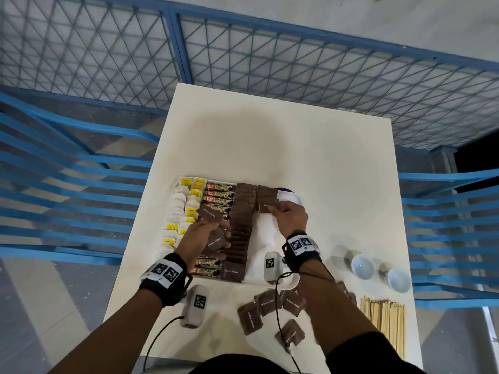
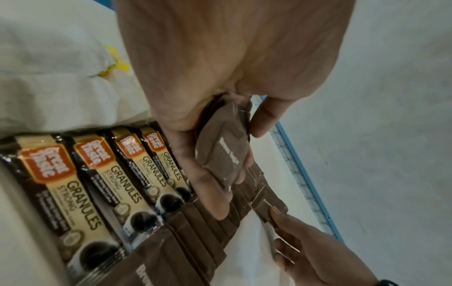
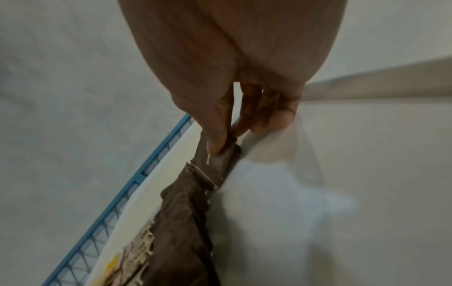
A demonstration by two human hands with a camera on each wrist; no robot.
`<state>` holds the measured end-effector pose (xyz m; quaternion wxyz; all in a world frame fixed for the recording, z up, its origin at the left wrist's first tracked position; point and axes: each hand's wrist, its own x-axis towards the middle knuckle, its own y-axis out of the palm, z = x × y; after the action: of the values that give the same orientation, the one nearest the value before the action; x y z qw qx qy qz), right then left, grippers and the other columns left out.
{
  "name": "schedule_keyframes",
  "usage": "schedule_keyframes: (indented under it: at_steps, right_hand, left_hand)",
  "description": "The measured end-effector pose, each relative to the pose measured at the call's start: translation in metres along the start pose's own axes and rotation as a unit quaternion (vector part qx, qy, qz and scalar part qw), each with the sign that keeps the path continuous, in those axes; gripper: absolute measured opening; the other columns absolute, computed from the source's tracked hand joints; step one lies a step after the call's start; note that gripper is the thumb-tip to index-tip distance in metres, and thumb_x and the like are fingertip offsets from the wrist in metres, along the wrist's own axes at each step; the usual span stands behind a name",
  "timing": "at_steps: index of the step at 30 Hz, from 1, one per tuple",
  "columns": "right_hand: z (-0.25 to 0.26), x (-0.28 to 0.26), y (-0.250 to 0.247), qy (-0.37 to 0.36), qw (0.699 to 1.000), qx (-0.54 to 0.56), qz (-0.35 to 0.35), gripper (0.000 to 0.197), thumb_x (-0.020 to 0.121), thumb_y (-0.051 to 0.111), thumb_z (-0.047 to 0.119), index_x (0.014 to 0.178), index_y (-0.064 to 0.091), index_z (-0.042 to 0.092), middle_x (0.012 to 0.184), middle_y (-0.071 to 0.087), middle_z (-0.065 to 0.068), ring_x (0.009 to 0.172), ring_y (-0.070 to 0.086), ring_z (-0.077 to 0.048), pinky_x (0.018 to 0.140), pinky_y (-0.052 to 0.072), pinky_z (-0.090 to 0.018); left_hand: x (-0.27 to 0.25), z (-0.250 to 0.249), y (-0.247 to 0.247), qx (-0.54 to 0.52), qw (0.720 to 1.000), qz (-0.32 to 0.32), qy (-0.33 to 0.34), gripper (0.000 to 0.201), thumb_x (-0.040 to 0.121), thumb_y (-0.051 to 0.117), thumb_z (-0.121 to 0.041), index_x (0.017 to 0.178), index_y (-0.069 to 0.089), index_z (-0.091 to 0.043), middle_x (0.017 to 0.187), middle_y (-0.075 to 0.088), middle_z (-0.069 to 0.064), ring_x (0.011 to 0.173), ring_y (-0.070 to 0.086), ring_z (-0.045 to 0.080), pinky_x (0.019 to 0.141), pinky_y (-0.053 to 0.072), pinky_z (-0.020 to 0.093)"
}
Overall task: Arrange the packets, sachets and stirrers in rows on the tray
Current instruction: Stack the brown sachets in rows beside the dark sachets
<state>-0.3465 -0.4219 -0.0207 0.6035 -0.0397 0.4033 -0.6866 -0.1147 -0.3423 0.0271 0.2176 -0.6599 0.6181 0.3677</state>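
Note:
A white tray holds rows of tea bags, coffee granule sachets and brown sugar packets. My left hand hovers over the coffee row and grips a small stack of brown sugar packets. My right hand pinches one brown sugar packet at the near end of a short second brown row; thumb and forefinger close on the brown sugar packet in the right wrist view. Wooden stirrers lie at the table's right front.
Loose brown sugar packets lie scattered on the white table in front of the tray. Two white cups stand to the right. Blue mesh railing surrounds the table. Cables trail from both wrist devices.

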Motion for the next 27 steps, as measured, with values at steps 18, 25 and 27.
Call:
schedule_keyframes:
  at_steps: [18, 25, 27]
  right_hand:
    - [0.002, 0.002, 0.006, 0.029, 1.0, 0.006, -0.005, 0.036, 0.073, 0.084, 0.043, 0.097, 0.069, 0.021, 0.085, 0.069, 0.007, 0.073, 0.058, -0.003, 0.055, 0.035, -0.003]
    - [0.007, -0.019, 0.006, -0.013, 0.996, 0.058, -0.068, 0.021, 0.085, 0.074, 0.036, 0.097, 0.068, 0.021, 0.087, 0.068, 0.007, 0.079, 0.062, -0.009, 0.073, 0.047, -0.016]
    - [0.015, -0.031, 0.013, -0.056, 0.997, 0.053, 0.006, 0.02, 0.087, 0.072, 0.038, 0.099, 0.07, 0.022, 0.087, 0.068, 0.014, 0.079, 0.06, 0.003, 0.074, 0.048, -0.017]
  left_hand:
    - [0.0, -0.003, 0.0, 0.055, 0.998, 0.032, -0.002, 0.03, 0.107, 0.043, -0.016, 0.115, 0.07, -0.005, 0.107, 0.071, 0.023, 0.087, 0.071, 0.034, 0.065, 0.062, 0.049]
    - [0.003, 0.0, 0.003, 0.049, 0.997, 0.049, 0.017, 0.029, 0.108, 0.043, -0.015, 0.114, 0.07, -0.006, 0.103, 0.071, 0.022, 0.088, 0.071, 0.036, 0.063, 0.062, 0.046]
    - [0.004, 0.002, 0.006, 0.049, 0.998, 0.045, 0.016, 0.027, 0.107, 0.046, -0.016, 0.113, 0.071, -0.009, 0.106, 0.073, 0.02, 0.089, 0.072, 0.038, 0.064, 0.062, 0.049]
